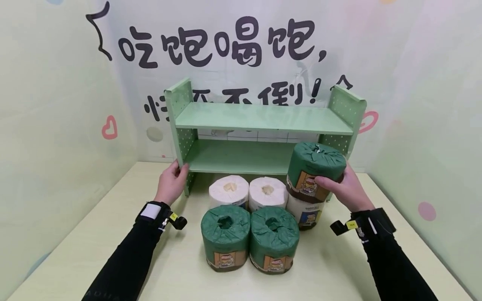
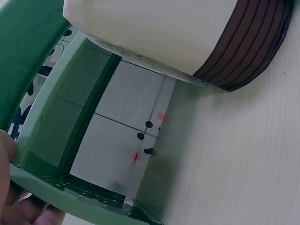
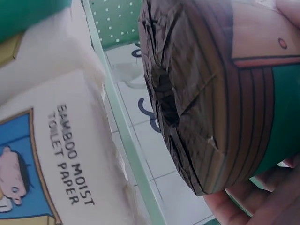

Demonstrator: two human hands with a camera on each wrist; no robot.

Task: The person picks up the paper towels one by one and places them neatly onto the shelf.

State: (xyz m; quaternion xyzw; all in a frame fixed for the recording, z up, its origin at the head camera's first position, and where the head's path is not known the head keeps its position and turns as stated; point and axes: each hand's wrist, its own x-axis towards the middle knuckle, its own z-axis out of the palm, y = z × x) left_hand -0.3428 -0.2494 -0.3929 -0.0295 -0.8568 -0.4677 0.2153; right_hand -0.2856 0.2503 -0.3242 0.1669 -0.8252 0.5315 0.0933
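My left hand point(image 1: 171, 184) grips the left side panel of a green two-tier shelf point(image 1: 241, 156), thumb in front and fingers behind its edge. My right hand point(image 1: 352, 190) holds a green-wrapped toilet paper roll point(image 1: 312, 169) above a white-wrapped roll point(image 1: 308, 215), in front of the shelf's right end. In the right wrist view, the held roll's brown underside point(image 3: 201, 93) and its centre hole face the camera. Two more white rolls point(image 1: 220, 193) stand left of the one under my right hand. Before them, two green rolls point(image 1: 226, 238) stand upright side by side.
The shelf stands on a pale wooden table point(image 1: 169, 267) near the back wall point(image 1: 233, 12), which bears large black lettering. Pale walls rise on both sides. A white roll point(image 2: 154, 33) looms close to the left wrist camera.
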